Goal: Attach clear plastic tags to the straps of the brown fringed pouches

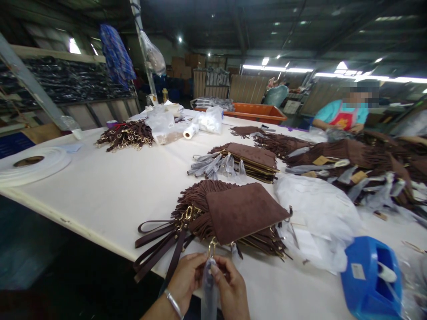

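My left hand (185, 276) and my right hand (230, 286) meet at the table's near edge, both pinched on a clear plastic sleeve (209, 291) that hangs down between them. A gold clasp (211, 246) sits just above my fingertips. It belongs to the brown suede fringed pouch (243, 211) lying on top of a stack of the same pouches. Dark brown wrist straps (160, 244) trail from the stack toward the left.
A blue tape dispenser (372, 278) stands at the right, beside crumpled clear bags (316, 218). A second pouch stack (253, 160) lies further back. Strap hardware (125, 134), a tape roll (191, 131) and an orange crate (256, 112) are at the far side. Another person (345, 115) works at the right.
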